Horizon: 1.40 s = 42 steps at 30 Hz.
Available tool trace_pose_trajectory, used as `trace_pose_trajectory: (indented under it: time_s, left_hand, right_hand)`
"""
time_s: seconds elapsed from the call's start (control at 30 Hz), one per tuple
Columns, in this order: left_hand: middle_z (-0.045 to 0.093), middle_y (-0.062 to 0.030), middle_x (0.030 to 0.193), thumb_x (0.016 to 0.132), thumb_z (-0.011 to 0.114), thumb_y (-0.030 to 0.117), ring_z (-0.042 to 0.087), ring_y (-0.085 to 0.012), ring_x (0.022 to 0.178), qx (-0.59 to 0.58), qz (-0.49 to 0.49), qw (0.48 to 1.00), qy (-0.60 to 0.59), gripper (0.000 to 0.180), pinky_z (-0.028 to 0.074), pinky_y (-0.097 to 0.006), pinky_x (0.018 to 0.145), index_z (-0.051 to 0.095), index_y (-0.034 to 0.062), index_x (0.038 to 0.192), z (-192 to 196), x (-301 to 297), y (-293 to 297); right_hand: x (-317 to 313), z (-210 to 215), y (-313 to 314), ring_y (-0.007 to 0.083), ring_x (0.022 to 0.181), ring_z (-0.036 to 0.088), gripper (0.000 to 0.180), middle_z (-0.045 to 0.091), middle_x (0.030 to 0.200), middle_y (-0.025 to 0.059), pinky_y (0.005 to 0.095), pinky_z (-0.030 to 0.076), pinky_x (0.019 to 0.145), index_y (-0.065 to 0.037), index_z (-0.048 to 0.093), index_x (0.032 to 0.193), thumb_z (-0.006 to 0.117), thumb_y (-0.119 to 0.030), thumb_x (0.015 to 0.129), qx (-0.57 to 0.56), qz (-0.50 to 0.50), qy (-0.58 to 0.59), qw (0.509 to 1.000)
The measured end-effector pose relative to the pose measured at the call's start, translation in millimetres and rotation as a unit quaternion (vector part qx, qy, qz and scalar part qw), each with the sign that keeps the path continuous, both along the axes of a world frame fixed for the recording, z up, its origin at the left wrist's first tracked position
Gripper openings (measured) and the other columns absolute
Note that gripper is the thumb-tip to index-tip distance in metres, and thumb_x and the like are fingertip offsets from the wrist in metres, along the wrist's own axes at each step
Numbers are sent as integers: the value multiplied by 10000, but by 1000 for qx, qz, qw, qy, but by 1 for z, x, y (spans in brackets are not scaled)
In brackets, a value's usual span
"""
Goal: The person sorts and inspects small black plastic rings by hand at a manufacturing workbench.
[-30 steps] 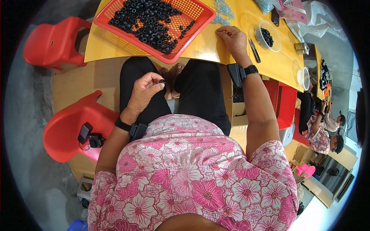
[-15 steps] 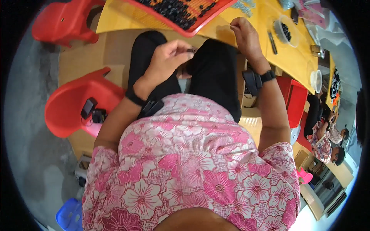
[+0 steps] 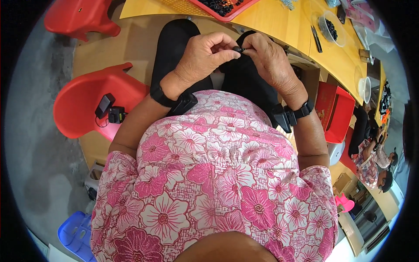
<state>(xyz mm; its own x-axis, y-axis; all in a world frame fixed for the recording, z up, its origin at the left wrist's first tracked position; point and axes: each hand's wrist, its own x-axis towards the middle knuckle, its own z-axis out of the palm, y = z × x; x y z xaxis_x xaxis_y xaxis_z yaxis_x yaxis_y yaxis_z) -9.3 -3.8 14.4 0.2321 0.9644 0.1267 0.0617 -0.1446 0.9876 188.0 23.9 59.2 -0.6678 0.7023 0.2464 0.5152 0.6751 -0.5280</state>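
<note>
My left hand (image 3: pixel 204 57) pinches a small black part (image 3: pixel 237 49) between thumb and forefinger, above my lap. Fingertips of my right hand (image 3: pixel 271 61) are pressed together right beside that part, almost meeting the left ones. What they grip is too small and covered to make out. Beyond both hands, a red plastic tray (image 3: pixel 224 18) rests at the edge of the yellow table (image 3: pixel 279 24), holding many loose small black pieces (image 3: pixel 218 6).
On the table at right are a dark slim tool (image 3: pixel 316 39), a clear bowl (image 3: pixel 339 40) of black pieces, a small metal tin (image 3: pixel 365 56) and a clear tub (image 3: pixel 364 89). Red chairs (image 3: pixel 83 98) stand at left, a red box (image 3: pixel 334 113) at right. Other people sit farther right.
My right hand has left the table edge and come down-left to meet the left hand. The left hand has shifted right with the black part. The view has moved slightly.
</note>
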Motion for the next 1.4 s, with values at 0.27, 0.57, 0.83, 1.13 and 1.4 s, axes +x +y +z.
trace_pose_trajectory:
  time_s: [0.27,0.57,0.83,1.13,1.4]
  left_hand:
    - [656,-26,749,792,718,120,593,-58,666,-47,-22,999,-11,189,487,-200,599,658,-7,919,0,0,-8]
    - [643,-1,801,830,692,120,567,-37,717,-38,-36,992,-112,196,476,-185,633,646,-1,978,-10,-4,0]
    - [596,34,822,823,666,71,524,-27,746,-125,-85,976,-155,180,439,-185,638,632,0,985,-13,-16,4]
    - [580,18,864,841,633,38,539,-53,818,-169,-72,958,-219,112,453,-202,755,606,21,949,-46,-41,5]
    - [584,15,869,826,647,24,546,-59,819,-237,-74,928,-278,134,460,-211,771,610,28,954,-57,-45,12]
  right_hand:
    - [-3,12,-10,306,717,599,151,538,816,133,358,501,639,-23,499,925,599,-43,813,19,18,-43,999]
    - [-10,-6,-14,72,652,578,116,625,833,14,215,505,620,-8,610,951,636,-2,838,-449,-76,328,828]
    - [-24,-7,-8,61,622,559,49,622,778,8,201,478,581,-17,619,890,633,-50,856,-456,-137,301,826]
    - [-20,27,58,140,617,573,87,623,726,64,250,457,576,-4,657,859,663,-71,803,-58,-198,145,968]
    - [-27,5,171,307,775,630,159,655,824,122,406,502,684,-87,669,872,686,-182,745,77,-82,-170,979]
